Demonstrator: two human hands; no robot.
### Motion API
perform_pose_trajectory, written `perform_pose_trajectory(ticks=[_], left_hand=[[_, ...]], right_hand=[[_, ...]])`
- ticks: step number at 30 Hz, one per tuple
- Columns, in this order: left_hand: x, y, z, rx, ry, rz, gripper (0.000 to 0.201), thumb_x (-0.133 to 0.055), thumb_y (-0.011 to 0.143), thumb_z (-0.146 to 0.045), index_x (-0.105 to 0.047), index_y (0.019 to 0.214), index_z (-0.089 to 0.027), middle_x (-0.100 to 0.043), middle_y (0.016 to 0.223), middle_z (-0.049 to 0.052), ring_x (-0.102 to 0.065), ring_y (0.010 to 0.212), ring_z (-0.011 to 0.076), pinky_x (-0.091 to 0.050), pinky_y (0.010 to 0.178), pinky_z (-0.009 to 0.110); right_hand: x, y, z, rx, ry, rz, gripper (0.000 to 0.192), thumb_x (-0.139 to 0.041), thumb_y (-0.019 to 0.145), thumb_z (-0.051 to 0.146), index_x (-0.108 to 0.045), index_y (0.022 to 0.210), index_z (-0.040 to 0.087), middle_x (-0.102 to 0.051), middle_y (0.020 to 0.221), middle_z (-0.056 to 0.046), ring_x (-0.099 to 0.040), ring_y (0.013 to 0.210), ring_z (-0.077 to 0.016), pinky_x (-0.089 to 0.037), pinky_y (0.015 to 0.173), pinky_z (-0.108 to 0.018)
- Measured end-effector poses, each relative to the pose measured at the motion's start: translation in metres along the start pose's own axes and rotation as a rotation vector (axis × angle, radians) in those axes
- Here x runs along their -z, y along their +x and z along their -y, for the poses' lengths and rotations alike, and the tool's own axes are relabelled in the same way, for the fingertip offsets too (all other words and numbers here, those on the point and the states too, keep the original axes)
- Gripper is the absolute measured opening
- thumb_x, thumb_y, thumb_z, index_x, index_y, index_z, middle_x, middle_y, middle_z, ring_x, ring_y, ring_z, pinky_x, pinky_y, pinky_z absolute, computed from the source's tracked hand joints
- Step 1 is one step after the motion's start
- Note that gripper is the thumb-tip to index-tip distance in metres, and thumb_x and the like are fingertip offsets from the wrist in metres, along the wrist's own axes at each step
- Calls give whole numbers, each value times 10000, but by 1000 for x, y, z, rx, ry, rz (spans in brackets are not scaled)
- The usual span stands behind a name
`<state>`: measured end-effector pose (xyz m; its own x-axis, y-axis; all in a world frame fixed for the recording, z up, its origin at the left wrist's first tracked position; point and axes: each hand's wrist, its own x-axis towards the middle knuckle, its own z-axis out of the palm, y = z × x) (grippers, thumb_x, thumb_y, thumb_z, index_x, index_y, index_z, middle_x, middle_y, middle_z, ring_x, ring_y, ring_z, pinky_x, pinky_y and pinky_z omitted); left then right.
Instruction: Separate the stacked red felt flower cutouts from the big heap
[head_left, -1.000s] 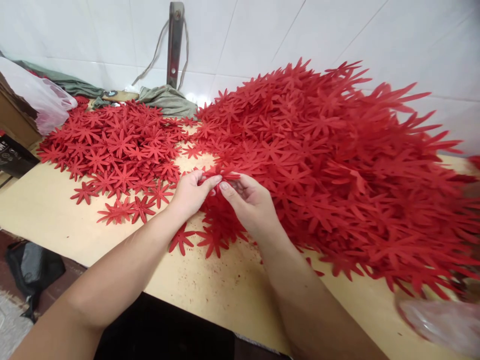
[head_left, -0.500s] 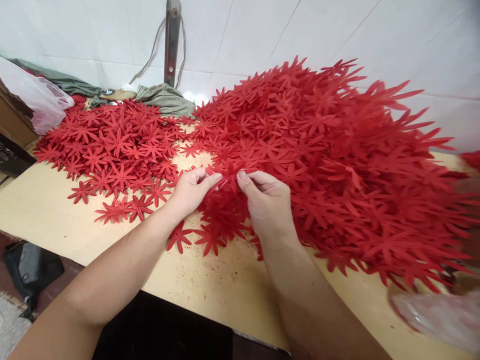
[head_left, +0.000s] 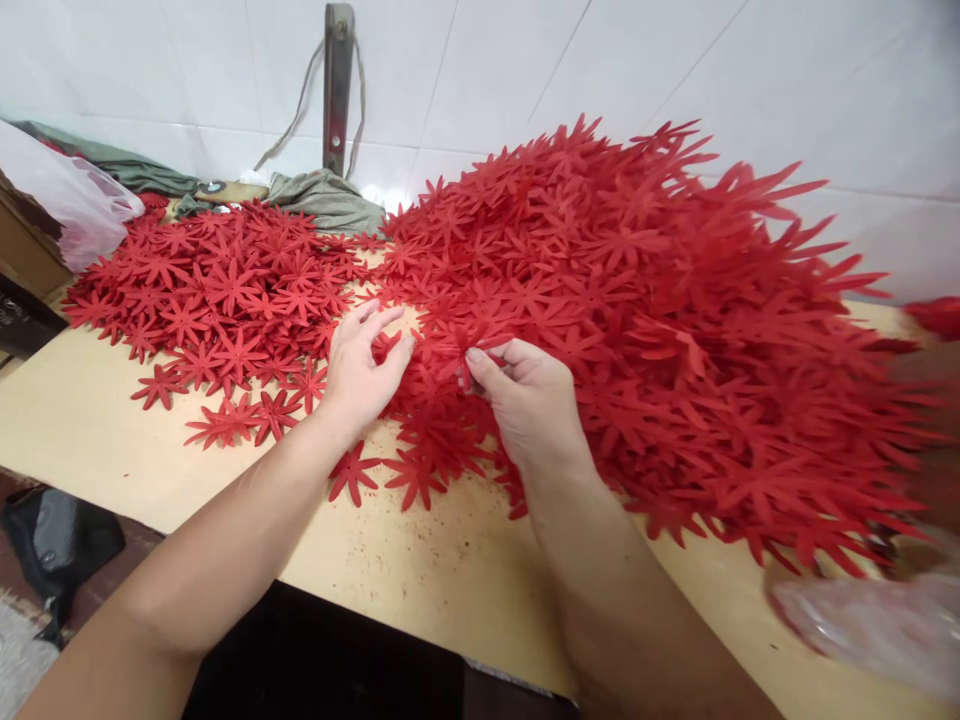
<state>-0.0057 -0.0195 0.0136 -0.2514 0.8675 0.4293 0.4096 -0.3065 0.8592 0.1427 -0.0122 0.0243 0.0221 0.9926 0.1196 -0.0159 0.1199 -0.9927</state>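
Note:
In my right hand (head_left: pixel 529 395), thumb and fingers pinch a red petal piece (head_left: pixel 466 362), a flower-shaped cutout with narrow lobes; its outline blends into the red behind it. My left hand (head_left: pixel 367 362) is just left of it, fingers spread apart and holding nothing. Beyond and to the right of my hands rises a large heap of red petal pieces (head_left: pixel 600 260). A lower pile of similar pieces (head_left: pixel 225 280) lies to the left. Single pieces (head_left: pixel 415 475) rest on the table in front of my hands.
The pale table (head_left: pixel 420 560) has red specks near its front edge. A white plastic bag (head_left: pixel 75 190) and grey-green cloth (head_left: pixel 326 200) lie at the back left. A metal bar (head_left: pixel 337 90) stands against the tiled wall. Clear plastic (head_left: pixel 870 620) lies front right.
My left hand has let go of the petal piece, moved left and opened its fingers. My right hand keeps its pinch in nearly the same place. The view has shifted slightly.

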Motion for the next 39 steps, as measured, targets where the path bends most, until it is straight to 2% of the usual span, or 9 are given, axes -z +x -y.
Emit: perform_pose_trajectory(ticks=[3, 6, 10, 15, 20, 23, 25, 31, 39], left_hand=[[0, -4, -9, -35, -136, 111, 212, -564, 797, -293, -668, 929, -164, -654, 1045, 81, -572, 1021, 166, -385, 991, 326], [-4, -11, -16, 112, -323, 266, 241, -614, 759, -348, -649, 895, -152, -667, 939, 54, -590, 881, 138, -440, 866, 287], [-11, -15, -16, 296, -512, 369, 279, -669, 701, -383, -623, 827, -139, -628, 762, 3, -537, 700, 92, -430, 710, 249], [-15, -12, -12, 388, -651, 295, 192, -681, 682, -320, -615, 680, -139, -602, 647, -32, -510, 621, 68, -414, 678, 230], [-10, -5, -13, 507, -697, 111, 123, -609, 735, -212, -591, 643, -132, -590, 582, -45, -491, 545, 49, -394, 598, 193], [-3, 4, -12, 534, -683, -61, 137, -559, 780, -198, -567, 658, -137, -577, 573, -48, -502, 548, 50, -397, 608, 188], [1, 8, -10, 515, -676, -112, 129, -548, 790, -191, -552, 671, -142, -568, 565, -54, -505, 541, 50, -399, 604, 187], [-4, 4, -12, 499, -644, 55, 109, -577, 700, -26, -569, 718, -133, -595, 584, -58, -531, 536, 46, -428, 631, 191], [-7, 2, -9, 512, -616, 137, 123, -636, 709, -113, -568, 606, -119, -576, 490, -47, -483, 451, 39, -398, 543, 183]], right_hand=[[2, -1, 1, 42, -122, 15, 308, -675, 667, 431, -529, 539, 192, -501, 477, 28, -424, 453, -82, -360, 468, -249], [2, -2, 0, 78, -238, 48, 343, -633, 711, 443, -493, 528, 188, -469, 469, 33, -390, 454, -75, -311, 463, -245], [-3, -7, -2, 116, -316, 73, 433, -616, 723, 479, -378, 505, 190, -341, 462, 63, -273, 455, -54, -229, 450, -242], [-7, -7, -5, 117, -213, 91, 497, -556, 736, 583, -328, 520, 198, -301, 496, 57, -274, 477, -61, -243, 458, -243], [-7, -7, -4, 68, -96, 234, 359, -659, 681, 489, -462, 611, 197, -423, 534, 47, -363, 489, -70, -322, 467, -232], [-4, -5, -4, 56, -55, 199, 270, -676, 677, 407, -503, 687, 200, -479, 564, 42, -427, 506, -78, -369, 482, -228], [-1, -2, -4, 31, -6, 142, 252, -693, 655, 367, -508, 709, 205, -489, 580, 49, -456, 518, -76, -416, 508, -228], [-1, 1, -6, -77, 113, 76, 276, -750, 552, 304, -552, 710, 195, -518, 602, 60, -487, 537, -55, -479, 559, -219], [1, 0, -4, -37, 83, 84, 229, -738, 606, 336, -567, 633, 187, -512, 534, 50, -432, 489, -58, -371, 484, -208]])
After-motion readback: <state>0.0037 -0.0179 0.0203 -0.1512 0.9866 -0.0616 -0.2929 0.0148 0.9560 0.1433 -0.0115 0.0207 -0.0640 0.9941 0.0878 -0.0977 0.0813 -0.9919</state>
